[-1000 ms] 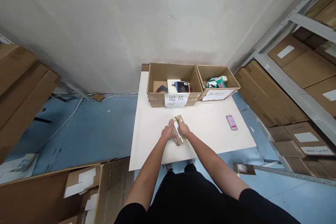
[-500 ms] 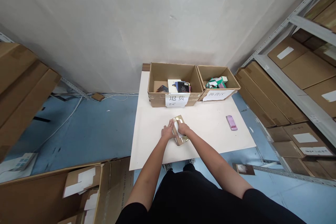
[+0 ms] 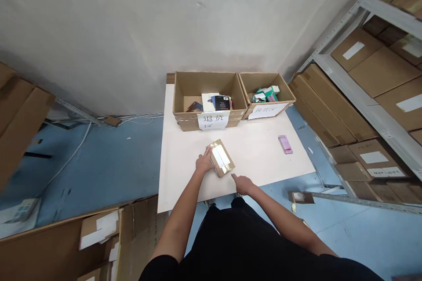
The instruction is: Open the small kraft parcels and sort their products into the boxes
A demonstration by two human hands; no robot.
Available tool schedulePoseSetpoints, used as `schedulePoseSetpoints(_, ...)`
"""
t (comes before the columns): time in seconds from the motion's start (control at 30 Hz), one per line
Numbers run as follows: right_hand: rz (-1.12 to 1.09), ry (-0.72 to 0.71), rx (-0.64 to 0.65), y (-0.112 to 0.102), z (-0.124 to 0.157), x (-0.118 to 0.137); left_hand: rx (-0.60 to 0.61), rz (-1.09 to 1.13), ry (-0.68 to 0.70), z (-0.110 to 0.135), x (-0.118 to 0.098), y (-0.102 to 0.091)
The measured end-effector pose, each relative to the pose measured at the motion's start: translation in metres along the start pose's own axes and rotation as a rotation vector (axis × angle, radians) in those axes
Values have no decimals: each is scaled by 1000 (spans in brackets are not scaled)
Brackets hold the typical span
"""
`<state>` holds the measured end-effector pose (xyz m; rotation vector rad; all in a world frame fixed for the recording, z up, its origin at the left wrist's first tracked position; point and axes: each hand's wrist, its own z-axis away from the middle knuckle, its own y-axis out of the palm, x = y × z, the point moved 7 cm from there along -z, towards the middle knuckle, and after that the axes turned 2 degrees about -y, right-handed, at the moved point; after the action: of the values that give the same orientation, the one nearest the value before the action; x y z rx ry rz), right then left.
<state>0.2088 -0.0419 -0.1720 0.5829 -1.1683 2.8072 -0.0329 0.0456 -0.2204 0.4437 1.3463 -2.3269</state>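
Note:
A small taped cardboard box [image 3: 227, 151] with a white label lies slightly turned on the white table. My left hand [image 3: 205, 161] grips its left side, fingers along the far left edge and thumb near the close end. Just off the box's near right corner is my right hand [image 3: 243, 184], apart from it. Its fingers are curled closed, with a narrow tip pointing toward the box; whatever they hold, if anything, is too small to make out.
Behind stand two open cartons with handwritten signs: the left carton [image 3: 184, 121] contains books, the right carton [image 3: 286, 96] small green-and-white boxes. A pink-purple item [image 3: 285, 145] lies on the table [image 3: 178, 167]. Loaded shelving [image 3: 349, 68] rises at right; a large open carton [image 3: 138, 228] sits lower left.
My right hand has moved off the top of the small box, toward me and to the right. My left hand stays on the box. The view has shifted a little.

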Motion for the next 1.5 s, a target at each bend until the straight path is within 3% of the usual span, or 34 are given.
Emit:
schedulePoseSetpoints(0.1,16,14,-3,-12,18,-33,-44,-5,-19,5,-5,6)
schedulePoseSetpoints(0.2,-93,41,-200,-43,15,-54,-100,-23,-49,10,-22,17)
schedulePoseSetpoints(0.33,-223,104,-373,-72,-15,-77,-147,-59,-111,14,-72,47)
schedulePoseSetpoints(0.5,-256,217,-397,-106,-60,-128,-168,-111,-198,20,-145,94)
schedulePoseSetpoints(0.63,-296,196,-407,-133,-81,-164,-206,-194,-136,15,-178,98)
schedulePoseSetpoints(0.73,-394,115,-434,-138,-84,-178,-201,-216,-62,1,-186,84)
schedulePoseSetpoints(0.83,-597,97,-479,-129,-74,-200,-173,-240,16,-14,-190,76)
schedulePoseSetpoints(1.03,-901,91,-269,-89,-62,-243,-189,-403,25,-20,-185,84)
schedulePoseSetpoints(1.27,-922,-15,-155,-89,-75,-240,-180,-456,7,-21,-184,83)
schedulePoseSetpoints(1.5,-900,7,-174,-88,-75,-238,-168,-446,-1,-24,-180,84)
